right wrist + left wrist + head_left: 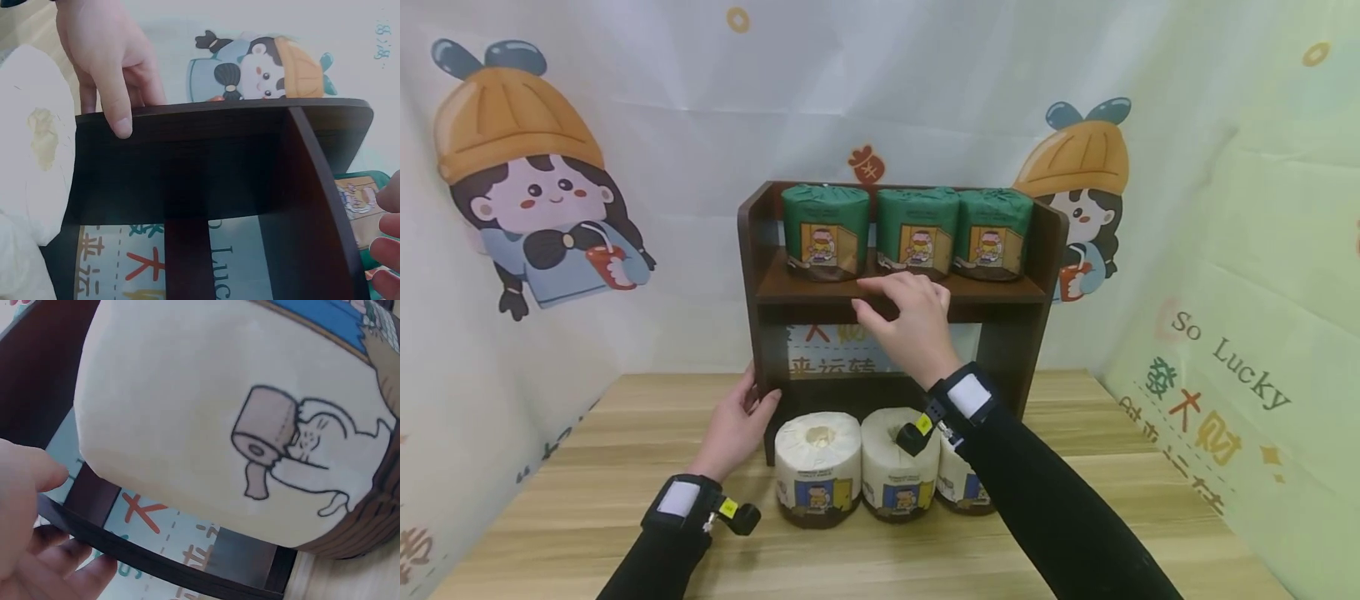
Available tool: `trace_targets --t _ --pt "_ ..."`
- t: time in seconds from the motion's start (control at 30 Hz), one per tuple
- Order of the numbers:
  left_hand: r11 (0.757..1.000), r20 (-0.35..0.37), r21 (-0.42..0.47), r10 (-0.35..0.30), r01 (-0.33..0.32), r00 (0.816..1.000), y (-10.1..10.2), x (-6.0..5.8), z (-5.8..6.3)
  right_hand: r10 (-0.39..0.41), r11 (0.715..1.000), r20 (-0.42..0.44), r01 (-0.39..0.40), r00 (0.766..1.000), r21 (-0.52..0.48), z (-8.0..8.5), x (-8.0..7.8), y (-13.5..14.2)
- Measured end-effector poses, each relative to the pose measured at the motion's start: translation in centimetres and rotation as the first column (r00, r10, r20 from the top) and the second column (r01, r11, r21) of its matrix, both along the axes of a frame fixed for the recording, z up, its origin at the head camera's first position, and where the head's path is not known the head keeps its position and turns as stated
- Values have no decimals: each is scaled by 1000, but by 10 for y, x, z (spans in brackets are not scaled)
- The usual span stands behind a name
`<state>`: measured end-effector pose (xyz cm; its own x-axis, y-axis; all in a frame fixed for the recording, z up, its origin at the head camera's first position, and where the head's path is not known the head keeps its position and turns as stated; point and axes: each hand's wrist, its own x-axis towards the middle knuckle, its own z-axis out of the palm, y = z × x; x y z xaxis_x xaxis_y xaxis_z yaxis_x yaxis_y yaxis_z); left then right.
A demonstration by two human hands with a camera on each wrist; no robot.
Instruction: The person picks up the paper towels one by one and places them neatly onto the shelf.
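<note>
A dark brown two-tier wooden shelf [898,291] stands on the table. My left hand [735,425] grips the edge of its left side panel, the thumb on one face and the fingers on the other, as the left wrist view also shows. My right hand [913,321] is raised in front of the upper board with nothing in it, thumb and fingers apart. On that board stand three toilet rolls in green wrappers, a left one [825,233], a middle one [917,208] and a right one [992,233]. The right hand's fingertips [386,250] show near a green-wrapped roll.
Three white-wrapped toilet rolls, a left one [817,471], a middle one [895,483] and a right one [958,483], stand in front of the shelf's base. The right one is partly behind the right forearm. A printed cloth [692,167] hangs behind the wooden table [625,467].
</note>
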<state>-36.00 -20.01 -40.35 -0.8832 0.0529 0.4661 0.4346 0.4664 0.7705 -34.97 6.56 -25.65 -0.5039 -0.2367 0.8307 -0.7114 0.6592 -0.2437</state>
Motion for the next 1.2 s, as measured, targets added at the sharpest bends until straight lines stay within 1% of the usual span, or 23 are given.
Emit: trace_targets --t 0.1,0.2,0.33,0.4,0.47,0.53,0.63,0.67,0.77,0.87,0.97,1.07,1.13,1.2 --pt "999 -20 36 -5 5 1000 1 6 4 17 1000 -33 -18 999 -17 -4 5 10" --pt "998 -61 70 11 -7 998 4 17 12 30 999 -61 -32 998 -31 -7 11 22" --pt "994 -128 94 73 -61 989 7 38 28 26 998 -75 -30 997 -58 -7 22 42" --pt "992 -167 103 89 -73 982 9 50 35 12 997 -75 -18 997 -79 -8 27 53" --pt "994 -217 79 91 -76 972 13 60 38 -11 995 -69 4 998 -103 -10 31 65" --pt "997 -268 28 70 -65 961 17 69 39 -32 991 -62 24 998 -130 -13 33 76" --pt "997 -325 -73 7 -33 946 25 79 35 -62 983 -45 53 997 -176 -18 34 93" --pt "994 -331 -107 -18 -18 943 27 81 32 -74 979 -37 65 997 -193 -20 34 98" --pt "984 -306 -174 -88 35 948 34 81 22 -123 960 -2 118 992 -254 -28 32 117" --pt "974 -232 -214 -120 69 965 40 78 13 -190 930 62 200 980 -310 -39 29 136" --pt "969 -144 -235 -116 80 983 44 72 2 -256 890 148 293 955 -349 -54 25 152" --pt "967 -77 -243 -100 79 992 46 65 -8 -285 854 247 362 926 -374 -69 20 165" --pt "969 -46 -238 -87 73 995 46 61 -13 -285 848 301 386 910 -363 -77 16 171" --pt "972 -32 -226 -78 69 996 47 57 -17 -263 861 345 380 901 -337 -82 11 176"
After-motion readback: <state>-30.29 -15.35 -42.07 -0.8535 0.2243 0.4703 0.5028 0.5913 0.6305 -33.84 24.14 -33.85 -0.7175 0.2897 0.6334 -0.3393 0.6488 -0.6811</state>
